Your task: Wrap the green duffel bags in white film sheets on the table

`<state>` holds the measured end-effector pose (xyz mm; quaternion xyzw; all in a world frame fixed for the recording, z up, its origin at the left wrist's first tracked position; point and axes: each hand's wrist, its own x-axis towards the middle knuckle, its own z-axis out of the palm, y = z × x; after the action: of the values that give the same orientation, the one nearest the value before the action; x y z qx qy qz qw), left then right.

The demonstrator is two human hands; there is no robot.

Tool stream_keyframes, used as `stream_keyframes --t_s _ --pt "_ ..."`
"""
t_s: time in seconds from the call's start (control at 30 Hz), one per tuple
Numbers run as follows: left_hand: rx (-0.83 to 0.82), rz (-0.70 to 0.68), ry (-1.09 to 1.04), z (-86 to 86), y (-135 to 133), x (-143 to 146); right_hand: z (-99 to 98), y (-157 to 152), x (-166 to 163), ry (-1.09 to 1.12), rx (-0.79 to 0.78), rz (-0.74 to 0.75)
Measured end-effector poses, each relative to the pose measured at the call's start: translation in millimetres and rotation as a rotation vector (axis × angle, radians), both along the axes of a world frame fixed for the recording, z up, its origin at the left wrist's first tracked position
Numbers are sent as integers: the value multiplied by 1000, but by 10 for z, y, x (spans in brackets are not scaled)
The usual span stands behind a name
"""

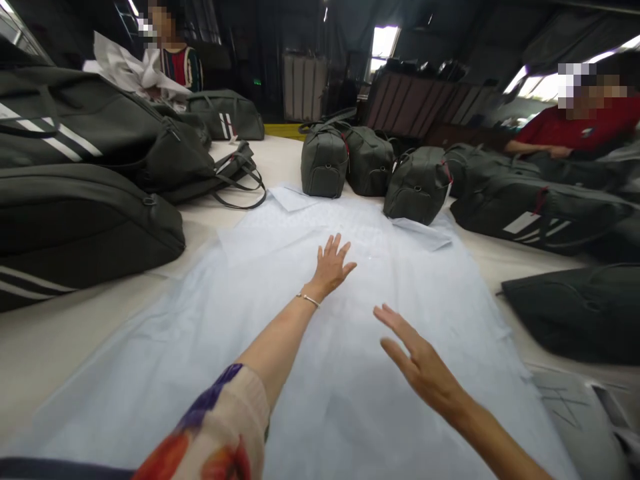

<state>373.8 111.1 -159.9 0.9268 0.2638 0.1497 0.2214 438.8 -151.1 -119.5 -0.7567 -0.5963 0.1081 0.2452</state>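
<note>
A large pale sheet (pixel 360 280), looking like thin paper or plastic, covers the middle of the table in front of me. My left hand (pixel 331 267), with a bracelet at the wrist, reaches forward with fingers spread and seems to lie flat on the sheet. Lower and to the right, my right hand (pixel 415 357) hovers over the sheet, thumb and fingers apart, holding nothing. Beyond my hands, dark duffel bags stand at the sheet's far edge, among them one bag (pixel 324 163) straight ahead and another bag (pixel 417 187) a little to the right.
Striped dark bags (pixel 75 227) are piled along the left. More bags (pixel 545 207) lie on the right, by a person in a red shirt (pixel 585 130). Another person in a striped top (pixel 180 67) stands at the far left, near crumpled white paper (pixel 135 70). A grey package (pixel 575 413) sits at lower right.
</note>
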Motion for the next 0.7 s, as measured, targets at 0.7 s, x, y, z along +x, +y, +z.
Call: stream_keyframes --t_s 0.7 --pt "-125 -21 536 303 -2582 -3557 -205 -2087 -1868 -597 199 376"
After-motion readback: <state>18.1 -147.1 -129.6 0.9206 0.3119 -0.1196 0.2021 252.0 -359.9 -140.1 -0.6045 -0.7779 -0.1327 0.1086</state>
